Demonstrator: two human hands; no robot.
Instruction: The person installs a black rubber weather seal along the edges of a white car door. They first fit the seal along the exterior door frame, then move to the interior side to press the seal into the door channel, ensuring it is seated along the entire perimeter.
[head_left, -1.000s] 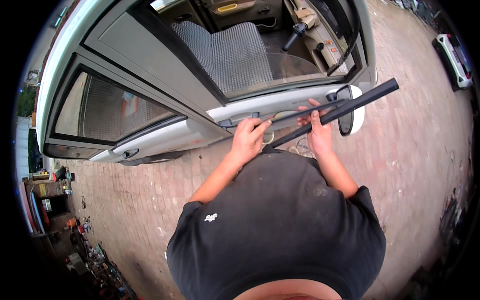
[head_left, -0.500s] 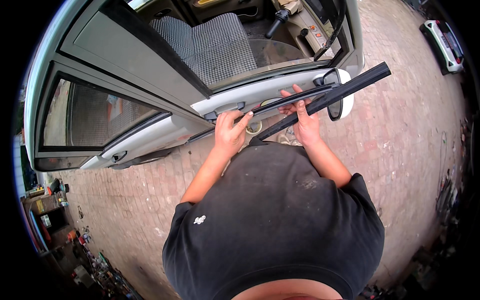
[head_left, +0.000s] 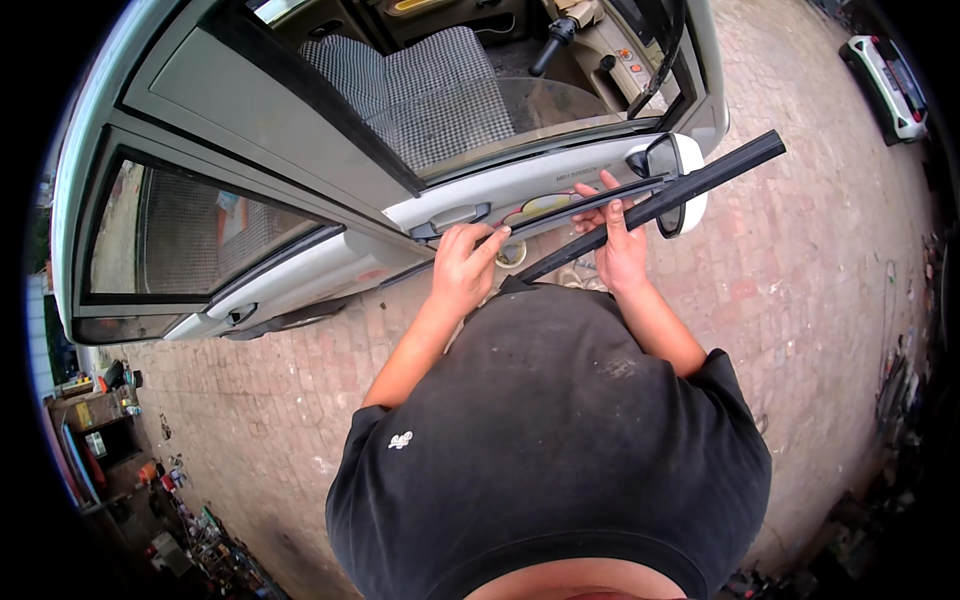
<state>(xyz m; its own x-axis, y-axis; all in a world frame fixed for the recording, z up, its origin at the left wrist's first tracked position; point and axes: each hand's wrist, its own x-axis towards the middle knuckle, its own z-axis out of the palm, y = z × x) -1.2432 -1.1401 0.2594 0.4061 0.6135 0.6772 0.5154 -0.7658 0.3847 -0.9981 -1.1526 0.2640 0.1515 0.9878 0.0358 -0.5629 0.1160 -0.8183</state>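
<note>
My left hand (head_left: 463, 266) pinches a thin black rubber window strip (head_left: 550, 216) between thumb and fingers, near the door handle. The strip slants up to the right in front of the car door (head_left: 400, 216). Gripped in my right hand (head_left: 622, 255) is a wider, ribbed black strip (head_left: 712, 176), its thumb lying over the near face. That strip runs from close to my belly up past the side mirror (head_left: 690, 160) and crosses the thin one. Fingers of the right hand reach behind the thin strip; how firmly they touch it is hidden.
The front door's window glass (head_left: 480, 118) stands part way up, with a checked seat (head_left: 430, 85) inside. A small round container (head_left: 511, 254) is below the strips on the brick paving (head_left: 800, 300). Assorted clutter (head_left: 175, 555) lines the lower left; a white-and-black car part (head_left: 888, 90) lies far right.
Both strips and my right hand have shifted slightly right and down. My left hand keeps its pinch almost in place.
</note>
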